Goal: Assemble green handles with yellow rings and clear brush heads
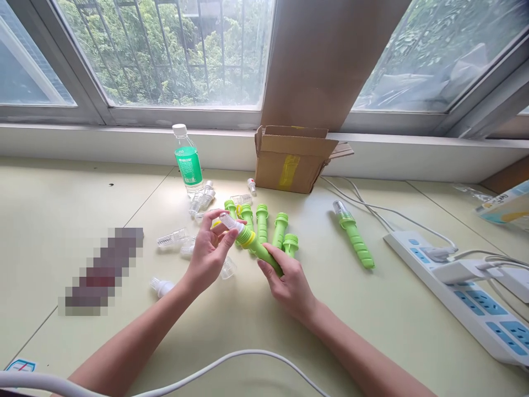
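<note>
My right hand (291, 284) is closed around the lower end of a green ribbed handle (259, 251), which tilts up to the left. At its upper end, my left hand (212, 248) pinches a clear ribbed cap with a white base (230, 221) against the threaded neck. A yellow ring shows just below that neck. Behind my hands stand several more green handles (262, 220) with open threaded tops. Loose clear caps (172, 237) lie around my left hand, some partly hidden by it. One green handle with a clear cap (354, 236) lies off to the right.
A water bottle (189, 162) and an open cardboard box (289, 162) stand at the back by the window. On the right lies a power strip (458, 298) with plugged-in cables. A white cable (248, 353) crosses the near edge. A blurred-out dark object (103, 270) lies left.
</note>
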`<state>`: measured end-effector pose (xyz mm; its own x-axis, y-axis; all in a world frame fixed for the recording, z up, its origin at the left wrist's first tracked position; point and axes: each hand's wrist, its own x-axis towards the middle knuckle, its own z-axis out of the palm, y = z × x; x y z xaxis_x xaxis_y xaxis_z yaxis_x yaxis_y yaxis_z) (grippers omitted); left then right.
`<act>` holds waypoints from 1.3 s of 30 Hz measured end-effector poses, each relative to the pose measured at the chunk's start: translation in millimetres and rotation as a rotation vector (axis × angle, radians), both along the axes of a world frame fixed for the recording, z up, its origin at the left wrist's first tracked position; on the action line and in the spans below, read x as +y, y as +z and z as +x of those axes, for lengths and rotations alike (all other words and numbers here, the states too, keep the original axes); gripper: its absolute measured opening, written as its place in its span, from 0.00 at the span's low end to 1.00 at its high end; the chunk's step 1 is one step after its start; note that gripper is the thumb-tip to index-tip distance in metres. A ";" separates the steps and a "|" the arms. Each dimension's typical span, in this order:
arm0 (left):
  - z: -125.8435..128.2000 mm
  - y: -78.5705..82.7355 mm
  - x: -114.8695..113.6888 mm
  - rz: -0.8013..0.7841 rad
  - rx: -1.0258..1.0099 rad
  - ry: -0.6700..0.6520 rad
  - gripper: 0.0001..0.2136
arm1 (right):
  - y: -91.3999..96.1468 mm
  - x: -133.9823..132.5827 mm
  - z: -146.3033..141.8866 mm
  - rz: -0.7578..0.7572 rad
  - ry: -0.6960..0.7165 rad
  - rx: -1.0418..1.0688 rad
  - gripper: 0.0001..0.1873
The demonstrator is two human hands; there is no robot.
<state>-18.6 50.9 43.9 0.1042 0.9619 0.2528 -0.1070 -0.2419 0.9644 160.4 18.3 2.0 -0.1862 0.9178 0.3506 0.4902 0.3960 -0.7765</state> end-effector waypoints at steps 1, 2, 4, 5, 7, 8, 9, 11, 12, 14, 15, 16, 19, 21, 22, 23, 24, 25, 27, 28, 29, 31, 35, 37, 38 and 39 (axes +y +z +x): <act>-0.7 0.4 0.0 0.003 0.005 -0.013 0.16 | 0.6 0.3 0.2 -0.008 0.011 -0.014 0.13; -1.4 0.8 0.0 0.006 0.012 -0.027 0.17 | 1.2 0.4 0.5 -0.017 0.021 -0.028 0.14; -2.8 1.6 -0.1 0.010 0.037 -0.047 0.19 | 2.1 0.3 1.2 -0.044 0.033 -0.043 0.14; -3.6 1.8 -0.2 0.013 0.057 -0.045 0.20 | 2.3 0.2 1.6 -0.058 0.035 -0.039 0.14; -5.5 1.8 0.1 0.028 0.092 -0.023 0.21 | 1.7 -0.3 2.6 -0.084 0.037 -0.016 0.14; -6.8 1.9 0.4 0.040 0.109 -0.002 0.21 | 0.9 -0.6 3.0 -0.094 0.037 0.001 0.15; -8.3 2.1 0.8 0.058 0.130 0.028 0.20 | -0.1 -0.7 3.3 -0.100 0.037 0.021 0.15; -11.9 3.4 1.5 0.123 0.242 0.129 0.16 | -2.2 -1.0 3.6 -0.105 0.029 0.066 0.16; -13.8 4.3 1.6 0.166 0.364 0.195 0.14 | -3.1 -1.1 3.6 -0.108 0.023 0.090 0.16; -16.8 5.8 0.9 0.245 0.726 0.320 0.12 | -3.8 -1.4 3.4 -0.120 0.015 0.125 0.16; -17.6 5.9 0.1 0.257 0.924 0.346 0.13 | -3.7 -1.5 3.2 -0.124 0.014 0.133 0.17; -17.8 5.2 -1.1 0.257 1.104 0.356 0.13 | -3.3 -1.7 3.1 -0.126 0.015 0.136 0.17; -14.9 -1.1 -5.7 0.222 1.390 0.312 0.14 | -2.1 -2.1 2.6 -0.112 0.020 0.141 0.16; -11.7 -6.6 -8.9 0.235 1.447 0.236 0.12 | -1.9 -2.1 2.5 -0.113 0.021 0.148 0.16; -10.1 -8.7 -10.3 0.236 1.468 0.194 0.11 | -1.9 -2.1 2.5 -0.116 0.022 0.151 0.15; -8.6 -10.0 -11.6 0.231 1.479 0.159 0.10 | -2.0 -2.1 2.4 -0.117 0.023 0.154 0.15; -7.4 -10.4 -12.6 0.218 1.473 0.131 0.09 | -2.1 -2.1 2.4 -0.118 0.024 0.157 0.15; -6.5 -9.9 -13.3 0.205 1.455 0.117 0.08 | -2.1 -2.1 2.4 -0.117 0.025 0.160 0.15; -5.6 -6.9 -13.1 0.175 1.370 0.145 0.07 | -1.9 -2.4 2.3 -0.114 0.025 0.170 0.14; -5.7 -4.9 -12.2 0.155 1.301 0.184 0.08 | -1.8 -2.6 2.3 -0.114 0.024 0.174 0.14; -6.1 -2.7 -10.6 0.133 1.210 0.236 0.09 | -1.8 -2.8 2.3 -0.113 0.025 0.177 0.14; -7.9 1.1 -5.8 0.054 0.929 0.304 0.12 | -2.4 -2.9 2.6 -0.112 0.027 0.177 0.14; -13.9 4.9 6.4 0.016 0.228 0.389 0.21 | -6.0 -1.1 3.7 -0.065 0.034 0.158 0.14; -16.8 5.0 11.2 0.038 0.002 0.430 0.21 | -7.2 0.0 3.9 -0.038 0.031 0.140 0.14; -18.0 4.9 12.9 0.054 -0.080 0.448 0.21 | -7.2 0.4 3.8 -0.031 0.029 0.129 0.14; -18.8 4.6 14.0 0.070 -0.144 0.459 0.21 | -6.9 0.7 3.6 -0.024 0.029 0.117 0.14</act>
<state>-37.5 64.9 48.5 -0.3675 0.8804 0.2996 -0.1055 -0.3595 0.9272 164.1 18.9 -4.9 -0.1717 0.9212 0.3492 0.3848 0.3890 -0.8371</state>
